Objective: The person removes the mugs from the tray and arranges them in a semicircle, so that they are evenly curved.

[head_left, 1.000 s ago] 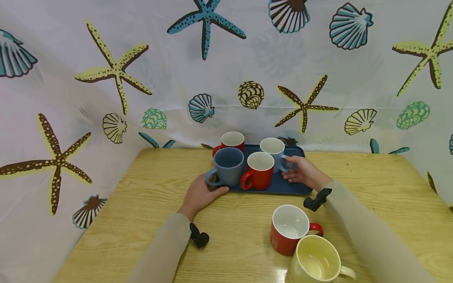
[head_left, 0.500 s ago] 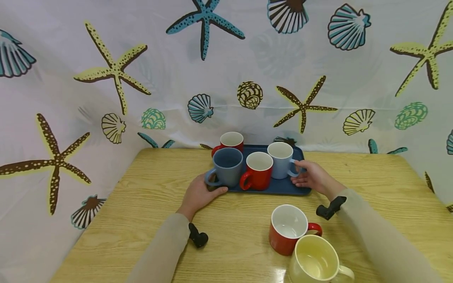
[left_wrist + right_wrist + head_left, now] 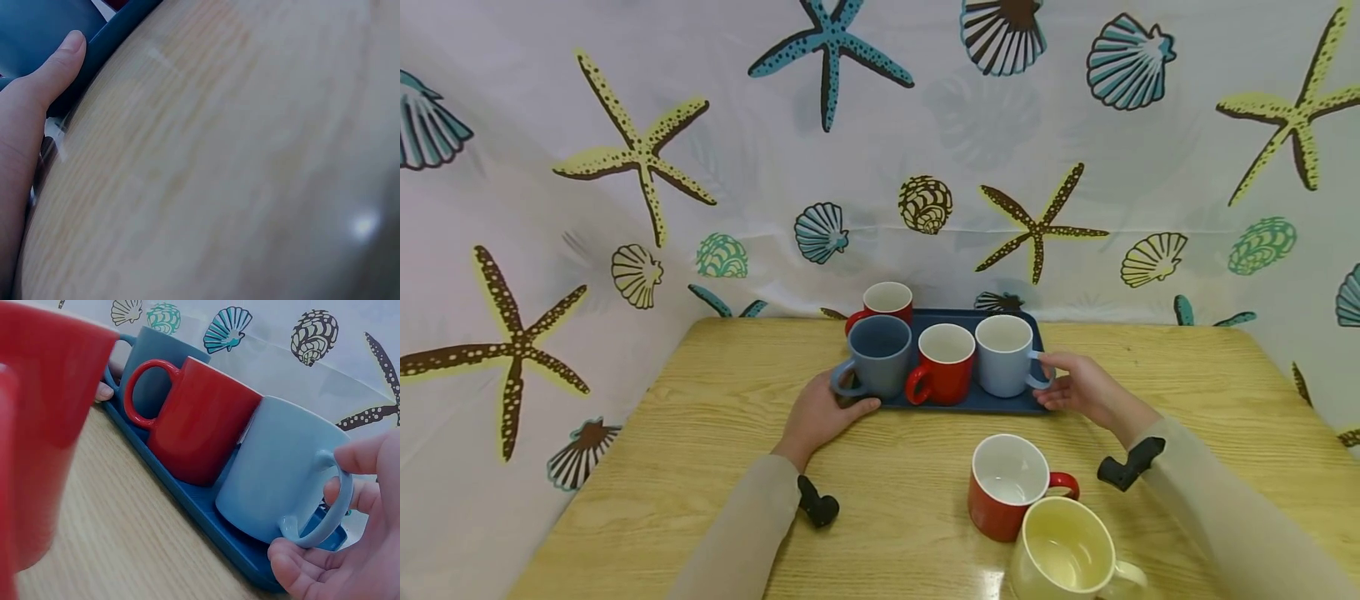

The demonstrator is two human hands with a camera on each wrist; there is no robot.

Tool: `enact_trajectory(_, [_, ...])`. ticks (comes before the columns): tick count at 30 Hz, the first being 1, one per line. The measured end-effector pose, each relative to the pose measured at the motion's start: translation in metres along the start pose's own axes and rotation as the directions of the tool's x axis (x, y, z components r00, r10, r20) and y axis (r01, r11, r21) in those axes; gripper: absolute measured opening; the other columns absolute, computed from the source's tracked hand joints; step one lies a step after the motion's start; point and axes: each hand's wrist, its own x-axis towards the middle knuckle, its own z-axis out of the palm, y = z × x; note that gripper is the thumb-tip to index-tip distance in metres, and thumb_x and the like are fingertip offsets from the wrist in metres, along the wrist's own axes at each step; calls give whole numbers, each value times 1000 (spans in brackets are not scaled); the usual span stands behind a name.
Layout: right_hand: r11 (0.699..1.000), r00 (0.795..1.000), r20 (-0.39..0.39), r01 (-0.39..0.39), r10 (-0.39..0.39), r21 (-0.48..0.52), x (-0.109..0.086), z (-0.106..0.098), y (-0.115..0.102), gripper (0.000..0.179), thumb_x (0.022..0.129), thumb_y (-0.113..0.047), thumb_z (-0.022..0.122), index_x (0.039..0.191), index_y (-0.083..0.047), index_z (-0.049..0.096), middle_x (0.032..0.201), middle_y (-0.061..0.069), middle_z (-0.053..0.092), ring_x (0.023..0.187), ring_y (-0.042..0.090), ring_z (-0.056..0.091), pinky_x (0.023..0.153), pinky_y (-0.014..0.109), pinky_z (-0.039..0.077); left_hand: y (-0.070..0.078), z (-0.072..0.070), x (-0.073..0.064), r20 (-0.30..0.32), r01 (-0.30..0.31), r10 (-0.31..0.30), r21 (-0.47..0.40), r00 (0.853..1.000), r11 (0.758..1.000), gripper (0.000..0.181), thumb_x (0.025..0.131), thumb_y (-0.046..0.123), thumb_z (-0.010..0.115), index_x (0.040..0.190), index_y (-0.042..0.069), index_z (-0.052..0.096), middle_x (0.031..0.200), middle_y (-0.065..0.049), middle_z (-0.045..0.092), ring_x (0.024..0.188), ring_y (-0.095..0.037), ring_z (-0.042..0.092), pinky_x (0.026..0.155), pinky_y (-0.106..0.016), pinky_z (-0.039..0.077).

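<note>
Against the back wall lies a dark blue tray (image 3: 943, 317) bearing several mugs. My right hand (image 3: 1088, 390) pinches the handle of a light blue mug (image 3: 1002, 371), which stands upright at the tray's right end. Left of it is a red mug (image 3: 951, 382) with its handle to the left, close to the light blue one. At the front left corner of the tray, my left hand (image 3: 820, 417) grips the rim, its thumb (image 3: 62, 59) along the edge; its other fingers are hidden. Beside that hand stands a slate-blue mug (image 3: 886, 371), with another red mug (image 3: 900, 315) behind.
Nearer on the wooden table (image 3: 700, 450) stand a red mug (image 3: 996, 508) with a white inside and a pale yellow mug (image 3: 1060, 558), side by side between my forearms. A cloth (image 3: 865, 183) with starfish and shells hangs behind the table.
My right hand has drawn the light blue mug toward me and to the right, from the tray's back to the front row beside the red mug. The left hand stays at the tray.
</note>
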Motion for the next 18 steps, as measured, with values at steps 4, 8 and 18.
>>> enact_trajectory(4, [1000, 1000, 5, 14, -14, -16, -8, -3, 4, 30, 96, -33, 46, 79, -8, 47, 99, 19, 51, 87, 29, 58, 77, 34, 49, 1, 0, -1, -3, 2, -2, 0, 1000, 1000, 57, 68, 64, 70, 107, 23, 60, 102, 5, 63, 92, -14, 57, 82, -39, 47])
enact_trajectory(8, [999, 999, 15, 31, -31, -10, -16, -5, 10, 31, 97, -32, 45, 81, -7, 47, 100, 18, 49, 88, 29, 58, 78, 34, 49, 2, -1, -1, -2, 4, -4, -1, 1000, 1000, 58, 68, 63, 70, 108, 23, 60, 103, 5, 63, 93, -14, 58, 82, -39, 47])
enact_trajectory(18, [991, 988, 99, 107, -115, 77, -37, -14, 17, 29, 100, -30, 42, 80, -10, 50, 97, 16, 53, 93, 29, 60, 84, 39, 48, 0, 1, 0, 5, -3, 3, 15, 1000, 1000, 59, 70, 64, 68, 109, 21, 60, 103, 3, 63, 94, -16, 58, 83, -41, 46])
